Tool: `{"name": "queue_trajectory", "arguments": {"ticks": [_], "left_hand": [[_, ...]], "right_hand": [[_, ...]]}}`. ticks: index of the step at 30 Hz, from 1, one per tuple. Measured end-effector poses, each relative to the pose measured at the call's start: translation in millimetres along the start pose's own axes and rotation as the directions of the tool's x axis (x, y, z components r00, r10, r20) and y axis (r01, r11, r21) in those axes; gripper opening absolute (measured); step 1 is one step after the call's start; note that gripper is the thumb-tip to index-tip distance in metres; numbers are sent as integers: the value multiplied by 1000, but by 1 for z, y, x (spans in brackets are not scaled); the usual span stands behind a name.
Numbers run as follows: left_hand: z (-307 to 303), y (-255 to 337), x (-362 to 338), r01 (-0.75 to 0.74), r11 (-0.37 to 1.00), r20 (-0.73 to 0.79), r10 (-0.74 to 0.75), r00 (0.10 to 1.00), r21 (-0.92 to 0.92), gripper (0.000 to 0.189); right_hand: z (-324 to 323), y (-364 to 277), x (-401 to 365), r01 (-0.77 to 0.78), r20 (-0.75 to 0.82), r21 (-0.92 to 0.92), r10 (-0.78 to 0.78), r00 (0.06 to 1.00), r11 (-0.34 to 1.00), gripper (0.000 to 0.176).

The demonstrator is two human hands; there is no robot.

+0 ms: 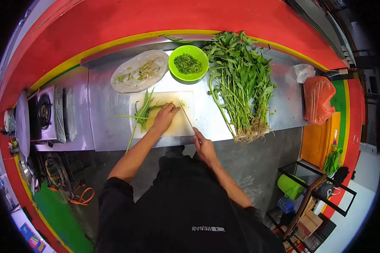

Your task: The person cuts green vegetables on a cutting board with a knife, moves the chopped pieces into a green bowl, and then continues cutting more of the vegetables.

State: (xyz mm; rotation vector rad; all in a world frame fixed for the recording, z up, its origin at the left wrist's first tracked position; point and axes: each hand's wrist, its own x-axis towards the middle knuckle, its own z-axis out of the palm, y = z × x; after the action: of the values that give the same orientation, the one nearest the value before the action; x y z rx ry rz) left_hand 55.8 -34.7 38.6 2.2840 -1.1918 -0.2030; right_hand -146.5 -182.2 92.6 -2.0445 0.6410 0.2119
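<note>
My right hand (205, 148) grips the handle of a knife (186, 113), its blade slanting up and left over the right part of a white cutting board (179, 128). Just left of the blade, my left hand (166, 117) is closed on the end of some long green stalks (144, 110). Their leafy ends spread across the board's left side and past its edge. Small green bits lie near the blade. Behind the board stands a bright green bowl (184, 76) holding finely chopped greens (187, 63).
A plastic bag (126, 86) with root trimmings lies back left. A large bundle of leafy greens (245, 80) with roots rests to the right. Farther right sits a red plastic bag (319, 100); a stove (46, 111) stands far left. The steel counter's front edge (156, 145) is before me.
</note>
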Motion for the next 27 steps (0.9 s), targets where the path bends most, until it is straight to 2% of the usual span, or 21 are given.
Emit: {"name": "queue_trajectory", "arguments": {"ticks": [2,3,4,6,8,14,20,24,26,27], "left_hand": [[2,1,-1,17,1000,-3,-17,1000,2,33],[1,1,-1,5,1000,-23,-5,1000,-1,31],[1,1,-1,7,1000,-23,-7,1000,-2,31],[1,1,0,5,1000,-38,-5,999,-12,33],[0,1,1,-9,1000,-44,8,999,-16,31],[3,-4,1,-8,999,-21,7,1000,-36,29],[2,-3,-2,-17,1000,-53,15,998,-23,33],[0,-1,-3,21,999,-25,-22,999,-32,32],[4,-4,-2,1,1000,-42,-2,999,-24,32],[3,-3,-2,-22,999,-63,20,998,-23,31]], "right_hand": [[0,8,-3,32,-41,47,-30,999,998,39],[-7,-4,-7,-55,15,102,54,998,993,38],[-6,0,-7,-56,17,100,54,998,993,38],[-5,2,-9,48,-31,36,-47,998,998,38],[-8,-1,-10,1,6,32,-1,1000,999,38],[1,4,-1,71,-35,-2,-71,997,998,39],[1,-12,14,2,13,31,-2,1000,1000,40],[-8,-20,8,-106,71,72,101,992,992,40],[-2,-3,5,34,9,77,-35,999,996,41],[-1,-3,3,33,10,75,-34,999,997,41]]}}
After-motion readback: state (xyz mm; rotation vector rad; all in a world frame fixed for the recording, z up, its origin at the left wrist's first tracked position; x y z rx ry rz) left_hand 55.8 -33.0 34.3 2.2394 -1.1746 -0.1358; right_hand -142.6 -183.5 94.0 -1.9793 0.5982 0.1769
